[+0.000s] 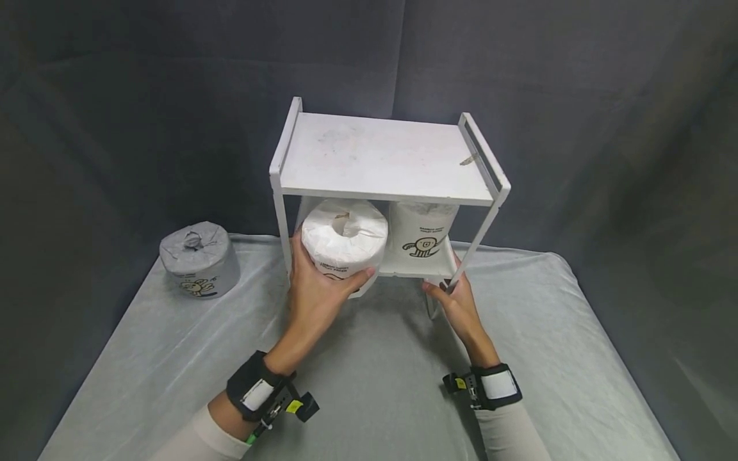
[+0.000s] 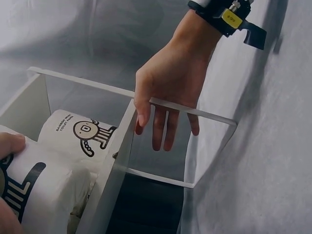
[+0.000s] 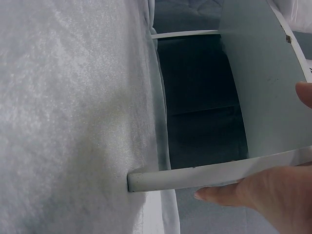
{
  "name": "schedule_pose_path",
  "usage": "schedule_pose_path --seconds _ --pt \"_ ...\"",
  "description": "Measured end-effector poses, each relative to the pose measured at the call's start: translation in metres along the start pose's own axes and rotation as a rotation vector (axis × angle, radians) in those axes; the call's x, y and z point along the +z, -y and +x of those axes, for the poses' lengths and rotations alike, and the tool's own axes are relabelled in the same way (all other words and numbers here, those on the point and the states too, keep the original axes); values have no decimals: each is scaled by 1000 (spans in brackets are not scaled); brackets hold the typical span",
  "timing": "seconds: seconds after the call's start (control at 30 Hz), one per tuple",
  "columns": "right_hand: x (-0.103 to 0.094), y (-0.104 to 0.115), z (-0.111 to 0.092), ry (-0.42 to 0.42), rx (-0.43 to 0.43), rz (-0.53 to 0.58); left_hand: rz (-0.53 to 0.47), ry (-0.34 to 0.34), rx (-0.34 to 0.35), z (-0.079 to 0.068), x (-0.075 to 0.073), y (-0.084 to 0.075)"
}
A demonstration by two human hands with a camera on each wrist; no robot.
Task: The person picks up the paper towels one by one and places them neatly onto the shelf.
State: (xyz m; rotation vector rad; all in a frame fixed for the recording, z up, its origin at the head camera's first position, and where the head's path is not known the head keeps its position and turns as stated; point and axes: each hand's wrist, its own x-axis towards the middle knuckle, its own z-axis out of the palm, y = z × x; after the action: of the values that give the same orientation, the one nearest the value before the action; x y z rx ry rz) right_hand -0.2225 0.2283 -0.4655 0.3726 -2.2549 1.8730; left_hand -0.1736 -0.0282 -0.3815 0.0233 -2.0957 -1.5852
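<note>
A wrapped toilet roll [image 1: 359, 234] stands upright at the left front of the lower tier of a white two-tier shelf [image 1: 375, 157]. My left hand [image 1: 317, 285] grips this roll, with the thumb across its front and the fingers round its left side. To its right on the same tier is a second wrapped toilet roll [image 1: 423, 232], its top partly hidden by the upper board. My right hand [image 1: 461, 307] holds the shelf's front right leg. In the left wrist view, the right hand's thumb and fairly straight fingers lie on either side of the leg.
Another wrapped toilet roll [image 1: 198, 262] stands on the cloth-covered table [image 1: 380, 384], left of the shelf. Small dark marks show on the upper board. A dark grey curtain [image 1: 346, 51] hangs behind the table.
</note>
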Motion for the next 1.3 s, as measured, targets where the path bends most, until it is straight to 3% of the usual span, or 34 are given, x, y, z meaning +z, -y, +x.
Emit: schedule_pose_path --seconds 0.53,0.9,1.3 --pt "1 -1 0 -2 4 -7 -25 -29 8 6 10 3" --pt "1 0 0 -1 13 0 -13 -49 -26 13 19 6" --pt "-1 -1 0 3 17 -9 -36 -89 -2 22 26 10"
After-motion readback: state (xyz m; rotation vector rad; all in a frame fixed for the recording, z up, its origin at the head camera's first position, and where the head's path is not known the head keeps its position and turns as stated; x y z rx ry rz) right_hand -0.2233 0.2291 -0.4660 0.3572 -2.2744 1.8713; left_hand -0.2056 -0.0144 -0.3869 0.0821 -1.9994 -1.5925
